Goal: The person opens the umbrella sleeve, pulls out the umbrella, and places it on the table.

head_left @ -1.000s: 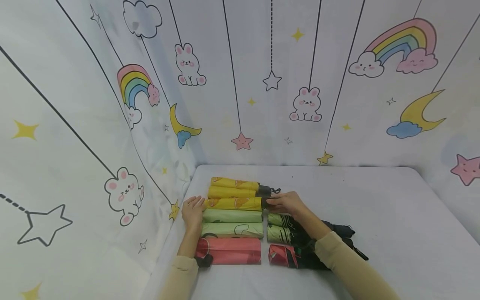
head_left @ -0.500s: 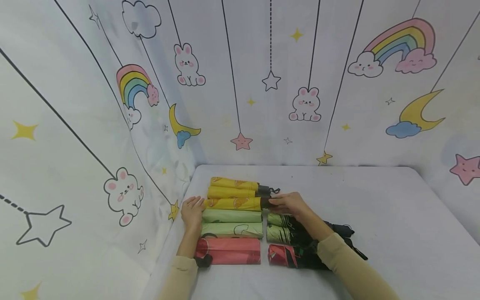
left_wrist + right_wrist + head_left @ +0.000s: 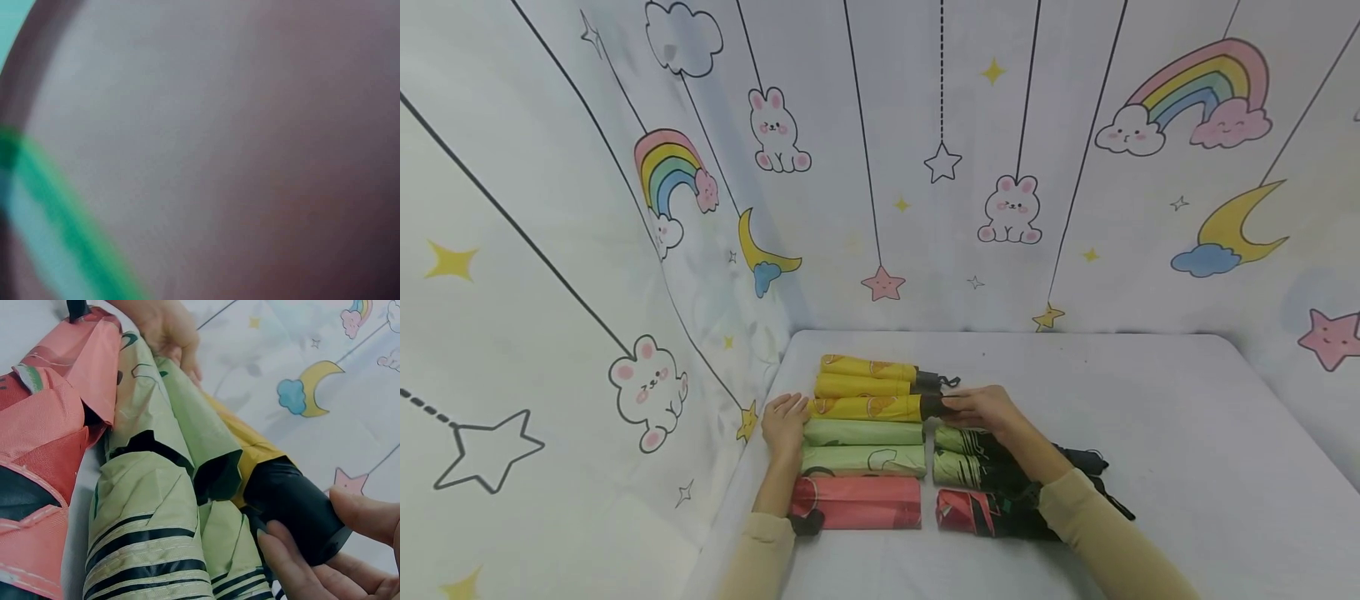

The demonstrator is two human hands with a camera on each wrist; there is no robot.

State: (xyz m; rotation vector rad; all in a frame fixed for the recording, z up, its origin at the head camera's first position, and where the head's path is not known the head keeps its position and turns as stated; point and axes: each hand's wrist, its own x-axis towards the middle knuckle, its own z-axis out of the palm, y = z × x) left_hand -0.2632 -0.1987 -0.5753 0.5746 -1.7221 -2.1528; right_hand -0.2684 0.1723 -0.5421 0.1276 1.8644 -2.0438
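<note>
Nearest of three yellow folding umbrellas, one umbrella [image 3: 865, 407] lies crosswise on the white table. At its left end my left hand [image 3: 784, 423] holds the yellow cover, fingers bent over the tip. My right hand [image 3: 988, 410] pinches the black handle [image 3: 300, 512] between thumb and fingers; the right wrist view shows this close up. Just in front lie two light green covers [image 3: 865, 461], with two green-and-black folded umbrellas [image 3: 147, 531] to their right, partly hidden by my right forearm. The left wrist view is a blur with a green streak.
Two more yellow umbrellas [image 3: 862, 384] lie behind. Closest to me are a red cover [image 3: 872, 503] and a red-and-black folded umbrella [image 3: 966, 511]. A small dark object [image 3: 807, 523] sits by my left wrist. Printed white cloth [image 3: 880, 225] hangs behind and on the left.
My right hand has shifted slightly right along the black handle, so more of the handle shows. My left hand and the other umbrellas stay where they were.
</note>
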